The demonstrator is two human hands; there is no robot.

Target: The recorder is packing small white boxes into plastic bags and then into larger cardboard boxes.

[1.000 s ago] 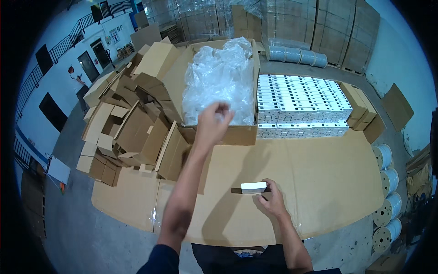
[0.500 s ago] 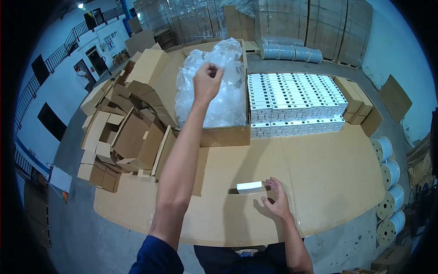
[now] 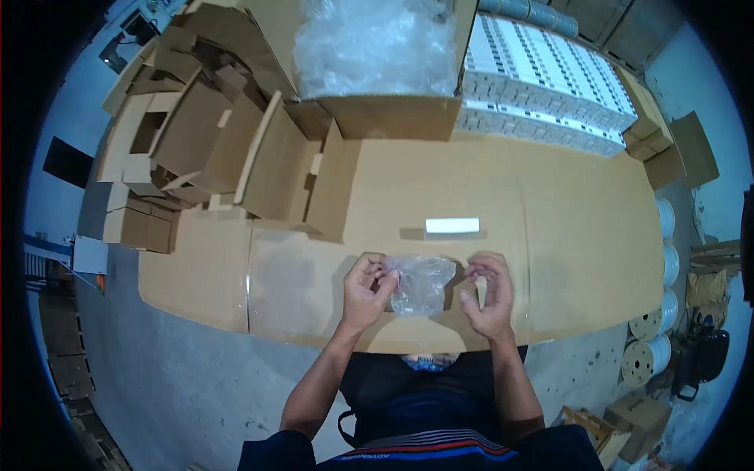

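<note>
While the left hand (image 3: pixel 367 289) and right hand (image 3: pixel 488 294) are pinching its upper corners above the cardboard sheet (image 3: pixel 550 235), the clear plastic bag (image 3: pixel 420 284) is sagging, looking light, limp and slippery, best gripped by its mouth edges.

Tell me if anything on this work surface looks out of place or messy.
Mostly tidy. The odd spot is the heap of cardboard boxes at the left, tipped and jumbled with flaps open. The white boxes sit in neat rows, and both hands hold a clear bag.
</note>
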